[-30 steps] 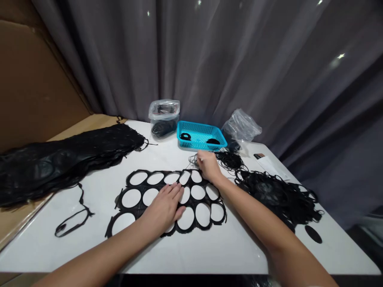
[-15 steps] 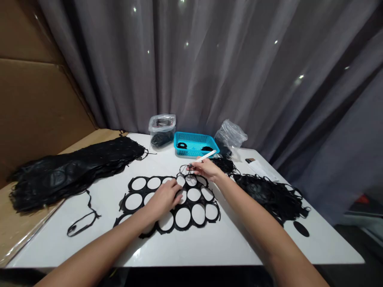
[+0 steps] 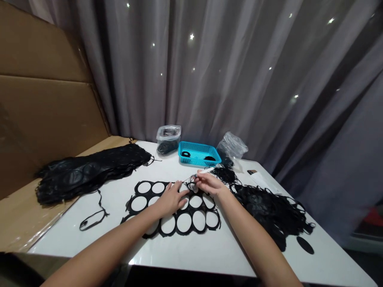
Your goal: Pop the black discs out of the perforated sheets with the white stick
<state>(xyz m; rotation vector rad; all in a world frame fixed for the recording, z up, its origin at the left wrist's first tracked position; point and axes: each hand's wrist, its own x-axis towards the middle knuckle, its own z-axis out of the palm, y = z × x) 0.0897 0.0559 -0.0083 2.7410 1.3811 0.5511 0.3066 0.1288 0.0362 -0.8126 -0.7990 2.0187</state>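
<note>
A black sheet with rows of round holes (image 3: pixel 176 213) lies flat on the white table (image 3: pixel 191 255). My left hand (image 3: pixel 172 198) rests on its upper middle part, palm down with the fingers apart. At the sheet's upper right edge, my right hand (image 3: pixel 206 182) pinches a white pen-like tool (image 3: pixel 207 170), which points up and to the right. Thin black strands (image 3: pixel 191 180) hang by the right fingertips. Whether the tool's tip touches the sheet is too small to tell.
Behind stand a blue basket (image 3: pixel 200 149) with black rings, a lidded clear container (image 3: pixel 168 139) and a plastic bag (image 3: pixel 231 146). Black material piles lie left (image 3: pixel 95 169) and right (image 3: pixel 269 207). A black loop (image 3: pixel 92 221) and black oval (image 3: pixel 305 245) lie nearer. Cardboard (image 3: pixel 54 99) rises at left.
The view has shifted, so the table items appear lower. The fingers of my left hand have spread on the sheet. The white tool in my right hand has tilted flatter.
</note>
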